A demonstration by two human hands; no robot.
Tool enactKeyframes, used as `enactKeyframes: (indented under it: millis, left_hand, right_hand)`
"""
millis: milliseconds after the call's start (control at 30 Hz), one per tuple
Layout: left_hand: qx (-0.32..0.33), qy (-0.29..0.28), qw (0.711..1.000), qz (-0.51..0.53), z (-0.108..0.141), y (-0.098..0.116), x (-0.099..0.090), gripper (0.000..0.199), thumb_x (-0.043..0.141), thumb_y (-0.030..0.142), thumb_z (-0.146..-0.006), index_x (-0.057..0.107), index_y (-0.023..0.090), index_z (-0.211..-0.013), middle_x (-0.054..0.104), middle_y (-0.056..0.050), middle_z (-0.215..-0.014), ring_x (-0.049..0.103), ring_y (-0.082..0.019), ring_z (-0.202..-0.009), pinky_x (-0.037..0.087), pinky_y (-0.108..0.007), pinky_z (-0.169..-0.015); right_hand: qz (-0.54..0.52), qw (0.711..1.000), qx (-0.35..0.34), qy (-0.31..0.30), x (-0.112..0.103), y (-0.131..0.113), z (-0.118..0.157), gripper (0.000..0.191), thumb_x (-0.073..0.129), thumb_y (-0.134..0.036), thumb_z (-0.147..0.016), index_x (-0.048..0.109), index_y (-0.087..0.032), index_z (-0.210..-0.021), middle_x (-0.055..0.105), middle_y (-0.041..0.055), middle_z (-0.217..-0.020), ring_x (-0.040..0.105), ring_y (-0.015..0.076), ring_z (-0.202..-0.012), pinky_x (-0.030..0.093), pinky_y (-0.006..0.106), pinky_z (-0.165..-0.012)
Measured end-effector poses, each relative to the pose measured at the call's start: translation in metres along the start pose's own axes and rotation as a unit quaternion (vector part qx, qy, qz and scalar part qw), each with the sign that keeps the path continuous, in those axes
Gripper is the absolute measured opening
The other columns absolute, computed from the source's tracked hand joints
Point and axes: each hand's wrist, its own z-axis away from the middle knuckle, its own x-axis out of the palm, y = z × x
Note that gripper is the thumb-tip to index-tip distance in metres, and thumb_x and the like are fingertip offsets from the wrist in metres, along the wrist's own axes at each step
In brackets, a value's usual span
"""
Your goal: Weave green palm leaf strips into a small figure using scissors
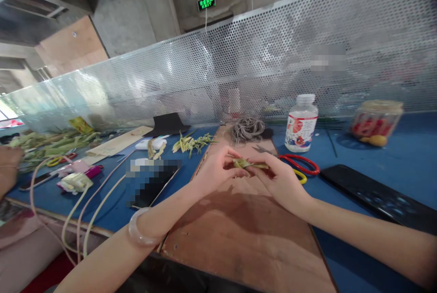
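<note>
A small green leaf piece point(241, 163) is held between both hands above the brown wooden board point(235, 234). My left hand point(218, 168), on an arm with a pale bangle, pinches its left end between thumb and fingers. On the other side, my right hand point(278, 177) has its fingers closed on the right part of the same piece. Just behind my right hand lie scissors with red handles point(312, 165), and a yellow handle shows beside them. A bundle of grey cord point(248, 129) rests at the board's far end.
A labelled plastic bottle point(301, 124), a jar point(377, 122) and a black phone point(372, 193) stand or lie at right. At left are another phone point(160, 186), cables, green husks point(64, 145) and another person's hand point(9, 168). Perforated metal screen point(191, 79) behind.
</note>
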Motion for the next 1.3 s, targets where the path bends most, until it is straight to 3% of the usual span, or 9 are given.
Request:
enactKeyframes:
  millis: [267, 400, 600, 933, 1167, 1300]
  left_hand:
    - [-0.004, 0.000, 1.000, -0.010, 0.0000, -0.0036, -0.0001, 0.038, 0.074, 0.028, -0.066, 0.047, 0.015, -0.091, 0.066, -0.003, -0.072, 0.063, -0.014, -0.066, 0.048, -0.028, -0.062]
    - [-0.006, -0.002, 1.000, -0.002, -0.0004, -0.0035, -0.0001, 0.037, 0.074, 0.026, -0.066, 0.048, 0.015, -0.090, 0.067, -0.003, -0.075, 0.064, -0.015, -0.067, 0.049, -0.029, -0.063]
    - [-0.014, -0.014, 1.000, 0.010, -0.0002, 0.0019, 0.0002, 0.033, 0.071, 0.027, -0.070, 0.047, 0.016, -0.090, 0.066, -0.002, -0.070, 0.062, -0.013, -0.062, 0.047, -0.026, -0.059]
    - [-0.028, -0.022, 0.999, -0.015, 0.0005, -0.0012, -0.0014, 0.030, 0.069, 0.025, -0.072, 0.048, 0.016, -0.091, 0.068, -0.004, -0.072, 0.063, -0.012, -0.062, 0.045, -0.023, -0.055]
    - [-0.025, -0.029, 0.999, -0.015, 0.0005, 0.0004, -0.0015, 0.031, 0.069, 0.027, -0.072, 0.048, 0.015, -0.091, 0.068, -0.003, -0.072, 0.062, -0.011, -0.060, 0.045, -0.023, -0.055]
    - [-0.022, -0.029, 0.999, -0.014, -0.0002, 0.0012, -0.0014, 0.031, 0.069, 0.030, -0.072, 0.048, 0.015, -0.090, 0.067, -0.003, -0.070, 0.058, -0.010, -0.055, 0.043, -0.022, -0.052]
  right_hand:
    - [0.048, 0.991, -0.124, -0.022, -0.0057, 0.0005, -0.0051, 0.017, 0.051, -0.014, -0.086, 0.065, -0.021, -0.092, 0.067, 0.0066, -0.093, 0.063, 0.0167, -0.086, 0.054, 0.030, -0.071]
    - [0.065, 0.985, -0.154, -0.031, -0.0065, -0.0007, -0.0055, 0.019, 0.049, -0.013, -0.087, 0.065, -0.021, -0.092, 0.066, 0.0063, -0.095, 0.062, 0.0166, -0.087, 0.053, 0.030, -0.073]
    - [0.073, 0.989, -0.128, -0.025, -0.0045, -0.0016, -0.0032, 0.022, 0.049, -0.012, -0.087, 0.062, -0.022, -0.100, 0.064, 0.0064, -0.096, 0.061, 0.0173, -0.089, 0.053, 0.032, -0.074]
    - [0.081, 0.982, -0.161, -0.058, -0.0049, 0.0024, -0.0032, 0.023, 0.045, -0.015, -0.090, 0.064, -0.021, -0.100, 0.063, 0.0077, -0.098, 0.060, 0.0172, -0.092, 0.053, 0.033, -0.079]
    - [0.065, 0.987, -0.126, -0.068, -0.0039, 0.0043, -0.0014, 0.025, 0.044, -0.014, -0.089, 0.062, -0.023, -0.104, 0.061, 0.0068, -0.102, 0.059, 0.0176, -0.094, 0.051, 0.033, -0.081]
    - [0.042, 0.994, -0.080, -0.054, -0.0037, 0.0035, -0.0011, 0.021, 0.046, -0.017, -0.089, 0.058, -0.022, -0.105, 0.063, 0.0066, -0.097, 0.061, 0.0184, -0.087, 0.053, 0.034, -0.075]
